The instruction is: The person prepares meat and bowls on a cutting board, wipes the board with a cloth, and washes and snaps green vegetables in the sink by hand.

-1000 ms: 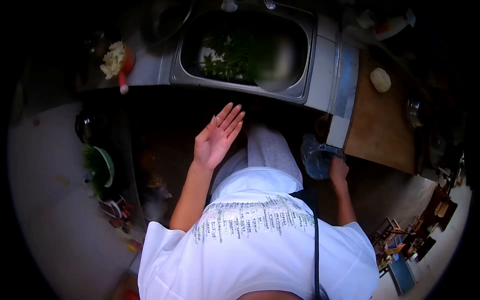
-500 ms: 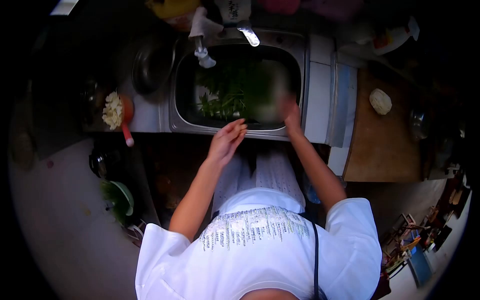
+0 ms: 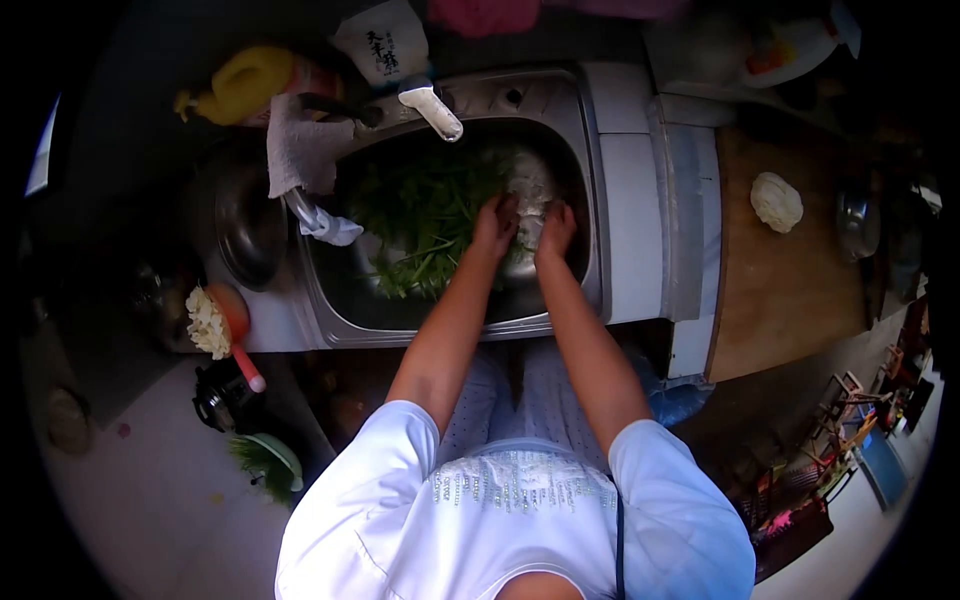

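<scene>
Both my hands are down inside the metal sink, close together in its right half. My left hand is at the right edge of a heap of leafy green stems, its fingers loosely bent and apart. Facing it is my right hand, with cupped fingers and nothing visible in them. Between and beyond the hands, the sink floor glints as if wet. The shadow hides some of the fingertips.
The faucet and a cloth-wrapped spout reach over the sink. Left are a metal basin and an orange-handled strainer with pale pieces. Right, a pale round vegetable rests on a wooden board.
My left hand has gone from above the sink's front rim down into the sink, its fingers loosening. My right hand, blurred before, is now beside it. The camera view has shifted.
</scene>
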Available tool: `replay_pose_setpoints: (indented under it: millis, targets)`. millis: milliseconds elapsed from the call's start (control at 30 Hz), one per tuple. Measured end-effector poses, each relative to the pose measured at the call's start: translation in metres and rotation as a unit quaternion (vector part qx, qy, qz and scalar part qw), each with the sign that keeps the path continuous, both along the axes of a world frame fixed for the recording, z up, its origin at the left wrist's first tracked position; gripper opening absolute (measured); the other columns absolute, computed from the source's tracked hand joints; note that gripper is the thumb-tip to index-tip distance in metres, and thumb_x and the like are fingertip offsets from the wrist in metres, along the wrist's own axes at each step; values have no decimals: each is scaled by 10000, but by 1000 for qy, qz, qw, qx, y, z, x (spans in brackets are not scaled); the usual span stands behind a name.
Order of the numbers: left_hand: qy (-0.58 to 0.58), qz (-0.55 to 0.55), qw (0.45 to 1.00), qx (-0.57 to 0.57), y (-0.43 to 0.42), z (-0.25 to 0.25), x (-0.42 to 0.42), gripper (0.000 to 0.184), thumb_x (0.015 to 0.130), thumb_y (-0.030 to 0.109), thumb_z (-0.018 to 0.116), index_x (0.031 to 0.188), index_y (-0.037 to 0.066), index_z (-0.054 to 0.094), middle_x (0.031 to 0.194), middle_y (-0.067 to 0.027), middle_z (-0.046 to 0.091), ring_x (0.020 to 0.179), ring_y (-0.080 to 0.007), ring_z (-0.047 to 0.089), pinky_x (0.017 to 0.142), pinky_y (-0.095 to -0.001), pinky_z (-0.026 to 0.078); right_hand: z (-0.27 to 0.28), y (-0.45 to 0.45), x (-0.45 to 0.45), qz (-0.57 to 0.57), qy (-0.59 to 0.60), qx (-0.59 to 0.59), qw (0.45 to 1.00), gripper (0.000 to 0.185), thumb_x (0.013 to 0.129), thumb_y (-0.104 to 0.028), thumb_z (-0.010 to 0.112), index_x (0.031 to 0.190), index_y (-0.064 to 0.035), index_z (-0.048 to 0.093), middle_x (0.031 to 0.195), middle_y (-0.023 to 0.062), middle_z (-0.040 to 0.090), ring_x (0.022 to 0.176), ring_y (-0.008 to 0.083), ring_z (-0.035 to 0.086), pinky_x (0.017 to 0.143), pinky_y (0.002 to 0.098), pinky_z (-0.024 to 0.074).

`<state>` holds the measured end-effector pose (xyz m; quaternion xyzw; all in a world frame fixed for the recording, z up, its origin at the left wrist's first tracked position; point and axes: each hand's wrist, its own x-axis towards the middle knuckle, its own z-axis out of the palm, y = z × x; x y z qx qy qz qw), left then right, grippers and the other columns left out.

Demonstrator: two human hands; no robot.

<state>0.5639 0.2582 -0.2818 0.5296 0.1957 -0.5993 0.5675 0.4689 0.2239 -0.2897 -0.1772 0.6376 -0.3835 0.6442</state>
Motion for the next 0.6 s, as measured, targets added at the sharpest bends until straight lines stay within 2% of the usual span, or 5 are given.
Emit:
replay_pose_setpoints:
  millis: [133,300,433,533,600]
  targets:
    - [71,-28,993,-85,15,-28,6,383,911,313,398,1201,78,484,1116,-97,580,1018,-219,511,923,-384,390,36,18,4,-10,-286,99,953,256,898,-238,552,1029,-23,598,968,71,626,901,185,586,813,252,452]
    - [118,-25,974,-190,7,14,-1,380,931,296,334,1160,44,502,1089,-134,579,984,-275,536,850,-374,447,80,53,31,286,154,-407,853,292,931,-200,431,1094,-2,569,1188,185,521,1100,338,480,940,363,364]
    - [225,-24,941,-250,8,78,-2,377,927,241,398,1227,17,450,1199,-128,525,1111,-270,494,959,-359,394,39,0,16,410,444,-397,691,321,925,-245,364,1041,-25,567,1083,160,566,1000,394,512,889,433,395]
    - [156,-85,970,-168,15,77,2,358,921,194,407,1226,12,451,1190,-119,526,1094,-224,504,964,-329,390,25,-19,18,306,225,-198,904,252,908,-238,421,994,-69,587,966,167,607,870,378,568,760,417,448]
    - [68,-108,980,-152,8,56,3,350,895,133,427,1220,8,461,1171,-117,531,1080,-225,511,966,-332,389,-1,-19,20,227,266,-190,917,238,895,-233,464,971,-52,599,905,132,627,801,302,584,702,363,449]
